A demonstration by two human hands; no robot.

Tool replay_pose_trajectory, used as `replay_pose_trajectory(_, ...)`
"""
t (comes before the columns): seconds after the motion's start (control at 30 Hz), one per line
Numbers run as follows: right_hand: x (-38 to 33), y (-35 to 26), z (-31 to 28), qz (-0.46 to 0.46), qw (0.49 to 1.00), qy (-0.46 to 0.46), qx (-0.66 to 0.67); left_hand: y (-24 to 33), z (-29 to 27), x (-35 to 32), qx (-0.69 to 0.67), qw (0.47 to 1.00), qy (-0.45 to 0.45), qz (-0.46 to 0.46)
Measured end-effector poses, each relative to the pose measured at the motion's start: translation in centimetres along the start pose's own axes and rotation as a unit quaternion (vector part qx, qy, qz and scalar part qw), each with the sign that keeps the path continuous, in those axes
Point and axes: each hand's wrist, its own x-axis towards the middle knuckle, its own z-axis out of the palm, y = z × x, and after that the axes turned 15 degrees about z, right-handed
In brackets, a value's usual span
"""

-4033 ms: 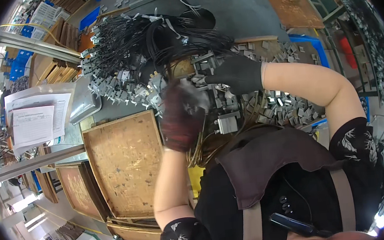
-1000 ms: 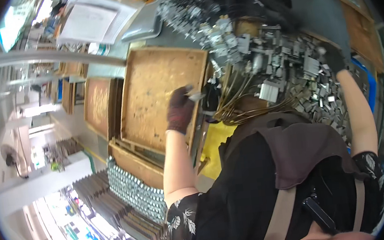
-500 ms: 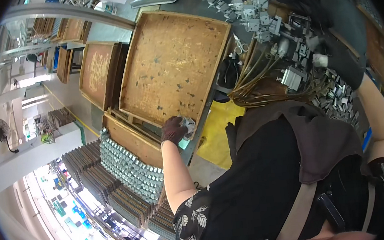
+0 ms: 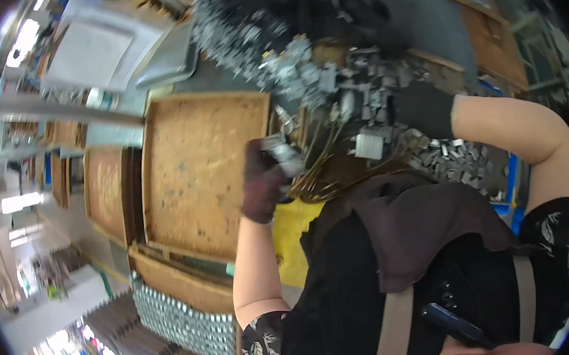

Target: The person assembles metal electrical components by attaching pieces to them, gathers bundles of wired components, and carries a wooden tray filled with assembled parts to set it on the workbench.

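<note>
Left hand, gloved, fingers curled around a small grey metal part just right of the wooden tray; right hand further right on the parts pile, grip unclear

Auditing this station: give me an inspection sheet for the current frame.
Surface: grey worktop, largely covered.
Job's things: small silver metal part with thin brass-coloured leads, gripped at the edge of the empty brown wooden tray.
Clutter: heap of loose silver metal parts on the worktop; more spread by the right forearm.
Hands: left hand in a dark glove, shut on the small part; right hand in a dark glove, resting on the heap, grip not clear.
Cables: bundle of black wires at the top.
Surroundings: further brown trays on the left; white papers; yellow panel below.
</note>
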Motion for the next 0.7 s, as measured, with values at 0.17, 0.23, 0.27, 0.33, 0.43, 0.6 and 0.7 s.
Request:
replay_pose_trajectory(0.17, -3.2, 4.0, -0.5, 0.034, 0.998, 0.039, 0.046, -4.2, 10.1, 7.9, 0.379, 0.881, -0.282, 0.010)
replay_pose_trajectory(0.23, -4.5, 5.7, 0.6, 0.061, 0.996, 0.039, 0.059, -6.6, 12.4, 10.4, 0.359, 0.885, -0.282, 0.089)
replay_pose_trajectory(0.27, -5.0, 6.4, 2.2, 0.055, 0.996, 0.033, 0.059, -7.2, 13.4, 11.0, 0.344, 0.899, -0.263, 0.067)
replay_pose_trajectory(0.33, -4.9, 6.1, 2.3, 0.076, 0.994, 0.009, 0.072, -12.7, 13.5, 13.1, 0.283, 0.926, -0.250, 0.021)
replay_pose_trajectory(0.43, -3.8, 6.4, 4.0, 0.101, 0.989, -0.032, 0.101, -13.7, 15.2, 14.7, 0.151, 0.958, -0.223, -0.098)
replay_pose_trajectory(0.6, 1.2, 6.6, 1.7, 0.020, 0.988, -0.143, 0.054, -8.1, 13.7, 14.2, -0.305, 0.914, -0.071, -0.259)
replay_pose_trajectory(0.7, 3.3, 5.8, 1.1, 0.005, 0.993, -0.041, 0.109, 0.4, 11.8, 18.6, -0.143, 0.955, -0.220, -0.136)
